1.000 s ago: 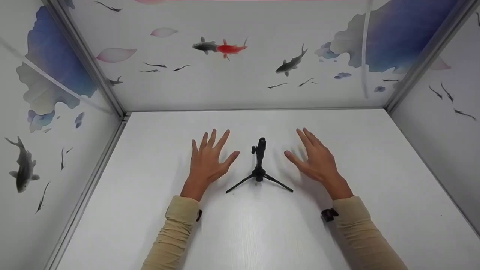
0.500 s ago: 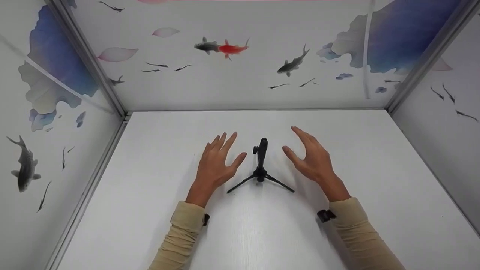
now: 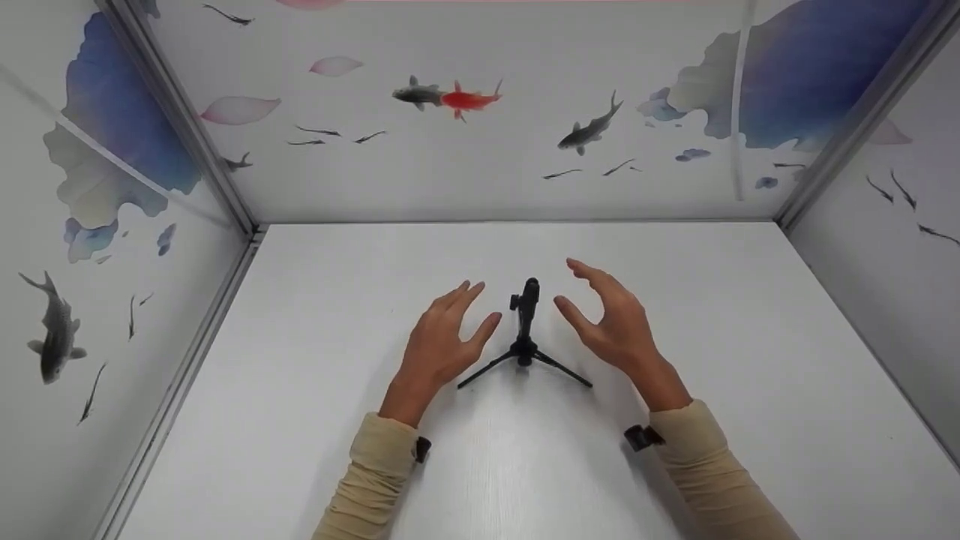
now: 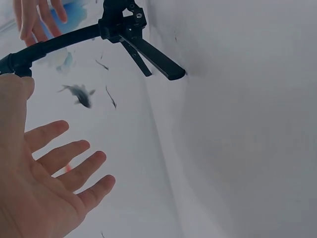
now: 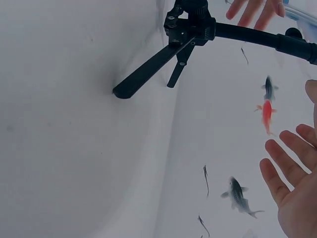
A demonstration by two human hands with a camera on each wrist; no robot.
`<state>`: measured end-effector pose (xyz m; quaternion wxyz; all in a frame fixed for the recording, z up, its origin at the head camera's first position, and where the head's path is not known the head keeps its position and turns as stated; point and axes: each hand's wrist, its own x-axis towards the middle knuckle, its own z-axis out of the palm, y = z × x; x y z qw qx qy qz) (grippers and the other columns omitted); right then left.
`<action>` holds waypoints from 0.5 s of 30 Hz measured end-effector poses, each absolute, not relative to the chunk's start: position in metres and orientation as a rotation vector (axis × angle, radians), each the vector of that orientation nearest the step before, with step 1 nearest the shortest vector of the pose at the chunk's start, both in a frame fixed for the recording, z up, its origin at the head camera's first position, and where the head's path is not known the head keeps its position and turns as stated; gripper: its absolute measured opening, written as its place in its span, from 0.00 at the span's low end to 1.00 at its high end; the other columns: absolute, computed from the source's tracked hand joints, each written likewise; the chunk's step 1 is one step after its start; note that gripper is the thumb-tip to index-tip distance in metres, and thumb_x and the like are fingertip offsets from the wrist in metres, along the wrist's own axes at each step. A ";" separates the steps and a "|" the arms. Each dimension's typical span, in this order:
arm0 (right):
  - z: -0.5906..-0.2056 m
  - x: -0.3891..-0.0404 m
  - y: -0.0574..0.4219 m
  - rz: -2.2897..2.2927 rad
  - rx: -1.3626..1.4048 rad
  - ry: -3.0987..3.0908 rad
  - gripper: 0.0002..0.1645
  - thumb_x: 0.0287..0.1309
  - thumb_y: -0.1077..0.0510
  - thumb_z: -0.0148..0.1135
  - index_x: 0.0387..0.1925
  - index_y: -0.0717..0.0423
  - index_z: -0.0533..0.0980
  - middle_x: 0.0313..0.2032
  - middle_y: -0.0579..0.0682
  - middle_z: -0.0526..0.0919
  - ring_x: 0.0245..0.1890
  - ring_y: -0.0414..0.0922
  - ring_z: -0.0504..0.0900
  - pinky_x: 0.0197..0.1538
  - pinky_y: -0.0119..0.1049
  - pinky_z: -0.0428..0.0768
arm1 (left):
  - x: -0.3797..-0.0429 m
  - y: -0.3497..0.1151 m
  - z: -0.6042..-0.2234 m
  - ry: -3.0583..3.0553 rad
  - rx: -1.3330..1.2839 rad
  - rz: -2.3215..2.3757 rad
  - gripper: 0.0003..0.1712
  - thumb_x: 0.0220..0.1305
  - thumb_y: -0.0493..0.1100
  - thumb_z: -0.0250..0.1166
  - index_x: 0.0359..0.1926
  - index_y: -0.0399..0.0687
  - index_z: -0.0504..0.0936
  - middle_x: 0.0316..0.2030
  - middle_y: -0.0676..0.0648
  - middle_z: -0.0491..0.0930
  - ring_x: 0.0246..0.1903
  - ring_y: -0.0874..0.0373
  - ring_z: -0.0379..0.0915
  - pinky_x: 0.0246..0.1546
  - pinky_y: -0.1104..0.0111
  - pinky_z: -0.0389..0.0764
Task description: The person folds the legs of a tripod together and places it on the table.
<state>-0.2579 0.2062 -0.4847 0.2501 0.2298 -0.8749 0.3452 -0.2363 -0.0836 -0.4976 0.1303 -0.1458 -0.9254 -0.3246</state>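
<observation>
A small black tripod point(image 3: 527, 319) stands upright on the white table, its legs spread, with a knob on the left side near its top. My left hand point(image 3: 439, 341) is just left of it, fingers apart and slightly bent, thumb toward the post. On the other side my right hand point(image 3: 619, 322) faces it with thumb and fingers spread. Neither hand holds anything. In the left wrist view the tripod's leg point(image 4: 156, 59) and post show above the left palm point(image 4: 44, 193). The right wrist view has the tripod leg point(image 5: 148, 72) beside the right fingers point(image 5: 282, 158).
The white table point(image 3: 712, 300) is enclosed by a back wall point(image 3: 480, 172) and side walls printed with fish, petals and blue leaves. Grey metal rails point(image 3: 180, 112) run along the corners. A black wrist device point(image 3: 641, 437) sits at the right cuff.
Both hands have moved inward toward the tripod, the left to the right and the right to the left. Their fingers are a little more bent. The tripod stays in place on the table.
</observation>
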 end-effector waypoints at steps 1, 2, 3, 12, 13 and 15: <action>-0.485 -0.258 0.205 0.953 0.641 -2.367 0.36 0.71 0.49 0.73 0.75 0.52 0.75 0.69 0.49 0.84 0.67 0.50 0.84 0.67 0.52 0.83 | -0.236 -0.083 -0.498 -2.696 -0.415 -0.956 0.38 0.79 0.70 0.57 0.79 0.58 0.74 0.78 0.44 0.72 0.78 0.45 0.70 0.75 0.46 0.74; -0.484 -0.258 0.203 0.964 0.656 -2.354 0.35 0.71 0.50 0.74 0.75 0.52 0.75 0.69 0.49 0.84 0.67 0.50 0.84 0.67 0.51 0.83 | -0.235 -0.082 -0.498 -2.703 -0.407 -0.968 0.38 0.79 0.70 0.57 0.79 0.58 0.74 0.79 0.44 0.72 0.78 0.45 0.70 0.75 0.46 0.74; -0.484 -0.258 0.202 0.975 0.671 -2.339 0.35 0.71 0.51 0.74 0.75 0.53 0.76 0.68 0.49 0.85 0.66 0.50 0.84 0.66 0.50 0.83 | -0.235 -0.081 -0.498 -2.713 -0.399 -0.978 0.38 0.79 0.71 0.57 0.78 0.58 0.75 0.79 0.45 0.72 0.78 0.45 0.69 0.76 0.46 0.74; -0.485 -0.257 0.192 1.053 0.787 -2.244 0.33 0.70 0.55 0.74 0.73 0.55 0.76 0.65 0.50 0.86 0.62 0.48 0.87 0.61 0.56 0.86 | -0.234 -0.076 -0.501 -2.739 -0.404 -1.056 0.33 0.79 0.67 0.60 0.74 0.55 0.79 0.77 0.45 0.75 0.77 0.46 0.71 0.77 0.48 0.73; -0.485 -0.257 0.191 1.065 0.795 -2.234 0.33 0.70 0.56 0.74 0.73 0.56 0.77 0.65 0.50 0.86 0.61 0.48 0.87 0.60 0.56 0.86 | -0.235 -0.075 -0.502 -2.731 -0.419 -1.063 0.32 0.80 0.65 0.60 0.73 0.54 0.80 0.76 0.45 0.76 0.77 0.47 0.71 0.77 0.49 0.73; -0.486 -0.257 0.189 1.082 0.810 -2.223 0.33 0.69 0.57 0.74 0.73 0.56 0.77 0.65 0.51 0.87 0.60 0.49 0.88 0.59 0.56 0.86 | -0.236 -0.074 -0.503 -2.712 -0.453 -1.084 0.30 0.80 0.62 0.62 0.72 0.51 0.81 0.74 0.44 0.78 0.76 0.47 0.73 0.76 0.51 0.74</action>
